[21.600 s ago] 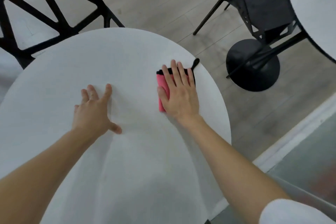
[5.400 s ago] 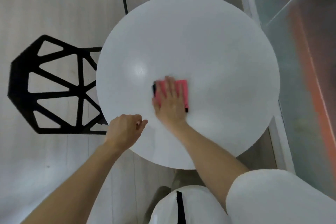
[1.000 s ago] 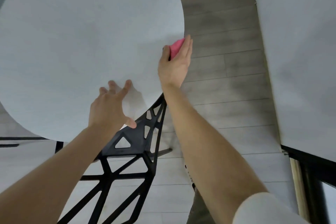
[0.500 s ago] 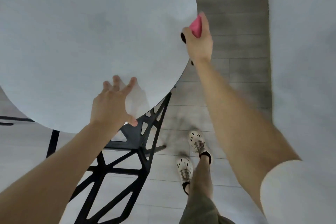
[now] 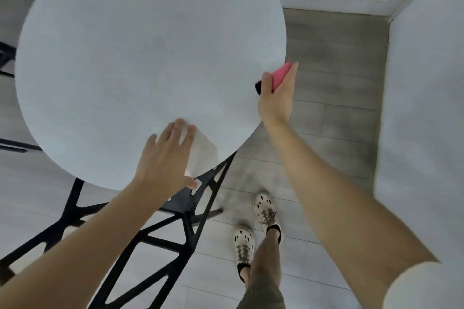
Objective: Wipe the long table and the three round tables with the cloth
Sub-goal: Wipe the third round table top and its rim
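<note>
A white round table (image 5: pixel 140 57) fills the upper left of the head view. My right hand (image 5: pixel 276 100) is at its right rim and grips the pink cloth (image 5: pixel 281 75), thumb on top and fingers round the outer side, so the cloth wraps the table's edge. Part of the cloth is hidden under my fingers. My left hand (image 5: pixel 168 158) lies flat on the near part of the tabletop with its fingers straight and slightly spread.
A black lattice chair (image 5: pixel 160 231) stands under the table's near edge. A white surface (image 5: pixel 426 133) runs down the right side. My legs and light shoes (image 5: pixel 253 231) stand on the grey plank floor between the two. A white skirting board (image 5: pixel 334 2) lines the far wall.
My right hand has slid the cloth along the rim toward me, lower on the table's right edge. My left hand stays flat on the tabletop. The view has tilted to show more of the table.
</note>
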`<action>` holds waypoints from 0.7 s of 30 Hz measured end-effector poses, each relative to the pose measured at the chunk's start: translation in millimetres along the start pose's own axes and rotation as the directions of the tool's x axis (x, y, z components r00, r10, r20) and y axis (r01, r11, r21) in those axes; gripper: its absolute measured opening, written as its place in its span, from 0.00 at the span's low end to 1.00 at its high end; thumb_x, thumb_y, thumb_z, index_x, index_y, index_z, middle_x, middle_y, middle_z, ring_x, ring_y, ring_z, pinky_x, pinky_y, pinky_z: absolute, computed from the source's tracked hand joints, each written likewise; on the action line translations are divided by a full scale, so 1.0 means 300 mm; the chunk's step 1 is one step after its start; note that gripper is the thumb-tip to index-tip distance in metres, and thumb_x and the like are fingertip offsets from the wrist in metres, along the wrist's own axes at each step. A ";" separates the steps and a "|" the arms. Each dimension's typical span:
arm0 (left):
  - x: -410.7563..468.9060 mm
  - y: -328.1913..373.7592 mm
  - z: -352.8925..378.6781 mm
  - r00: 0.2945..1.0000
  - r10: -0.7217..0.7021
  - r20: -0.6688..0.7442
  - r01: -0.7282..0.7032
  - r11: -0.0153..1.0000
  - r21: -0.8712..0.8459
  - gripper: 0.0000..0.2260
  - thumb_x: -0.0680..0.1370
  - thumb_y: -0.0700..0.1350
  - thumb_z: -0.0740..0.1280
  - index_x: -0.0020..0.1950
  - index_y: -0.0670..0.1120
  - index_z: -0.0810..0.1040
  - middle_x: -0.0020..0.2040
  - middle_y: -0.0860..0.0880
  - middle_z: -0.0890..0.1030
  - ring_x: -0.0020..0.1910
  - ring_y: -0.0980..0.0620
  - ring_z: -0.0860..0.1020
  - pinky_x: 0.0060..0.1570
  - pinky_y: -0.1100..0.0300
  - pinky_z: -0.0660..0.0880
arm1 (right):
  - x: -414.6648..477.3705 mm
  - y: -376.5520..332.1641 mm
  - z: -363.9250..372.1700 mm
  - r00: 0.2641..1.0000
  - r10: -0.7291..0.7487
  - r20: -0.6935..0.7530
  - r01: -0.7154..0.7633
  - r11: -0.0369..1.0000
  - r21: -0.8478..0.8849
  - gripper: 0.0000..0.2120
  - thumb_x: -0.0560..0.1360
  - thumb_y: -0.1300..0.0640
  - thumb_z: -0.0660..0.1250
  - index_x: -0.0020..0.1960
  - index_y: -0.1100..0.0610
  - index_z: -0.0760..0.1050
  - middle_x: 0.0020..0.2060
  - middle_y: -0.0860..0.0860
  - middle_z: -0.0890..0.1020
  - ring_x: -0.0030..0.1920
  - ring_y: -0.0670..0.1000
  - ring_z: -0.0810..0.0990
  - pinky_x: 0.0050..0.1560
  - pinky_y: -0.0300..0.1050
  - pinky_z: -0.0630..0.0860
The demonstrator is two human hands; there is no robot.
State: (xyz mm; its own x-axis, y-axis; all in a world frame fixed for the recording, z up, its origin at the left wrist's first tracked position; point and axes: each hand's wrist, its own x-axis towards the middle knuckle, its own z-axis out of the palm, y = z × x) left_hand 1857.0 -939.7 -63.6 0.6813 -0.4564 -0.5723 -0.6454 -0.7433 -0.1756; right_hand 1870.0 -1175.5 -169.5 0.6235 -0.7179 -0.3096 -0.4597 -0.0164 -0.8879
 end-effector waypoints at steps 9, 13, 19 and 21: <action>0.378 0.137 -0.285 0.989 0.133 -0.061 -0.135 0.990 -0.042 0.75 0.58 0.67 0.86 0.87 0.58 0.35 0.88 0.46 0.38 0.88 0.37 0.42 0.80 0.30 0.61 | -0.154 0.089 -0.034 0.986 -0.132 0.105 0.129 0.991 0.033 0.38 0.88 0.45 0.62 0.89 0.45 0.43 0.87 0.41 0.55 0.85 0.46 0.60 0.82 0.57 0.68; 0.496 0.174 -0.326 0.978 0.204 -0.042 -0.203 0.979 0.035 0.77 0.55 0.66 0.87 0.86 0.59 0.35 0.87 0.44 0.39 0.86 0.32 0.45 0.73 0.31 0.71 | -0.095 0.092 -0.057 0.970 -0.160 0.184 0.151 0.987 0.064 0.36 0.88 0.44 0.61 0.88 0.44 0.44 0.86 0.44 0.59 0.84 0.50 0.64 0.80 0.59 0.70; 0.528 0.180 -0.310 0.978 0.203 -0.053 -0.200 0.978 0.062 0.78 0.54 0.66 0.87 0.85 0.61 0.31 0.87 0.44 0.38 0.86 0.34 0.45 0.72 0.36 0.72 | 0.371 -0.101 -0.032 0.970 -0.148 0.195 0.171 0.980 -0.106 0.33 0.87 0.50 0.62 0.89 0.49 0.53 0.87 0.46 0.60 0.82 0.50 0.66 0.75 0.48 0.69; 0.533 0.182 -0.309 0.977 0.205 -0.054 -0.201 0.977 0.064 0.79 0.54 0.66 0.87 0.85 0.61 0.31 0.88 0.45 0.38 0.86 0.34 0.45 0.72 0.37 0.72 | 0.321 -0.080 -0.028 0.980 -0.117 0.159 0.129 0.989 -0.069 0.33 0.87 0.49 0.63 0.88 0.47 0.53 0.87 0.45 0.59 0.81 0.47 0.65 0.72 0.45 0.71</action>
State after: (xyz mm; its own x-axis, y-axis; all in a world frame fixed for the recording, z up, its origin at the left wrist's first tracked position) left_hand 1962.7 -1098.4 -90.5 0.5524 -0.6246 -0.5520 -0.7900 -0.6037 -0.1074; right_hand 1935.7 -1250.2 -175.2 0.7656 -0.5913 -0.2535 -0.4178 -0.1572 -0.8948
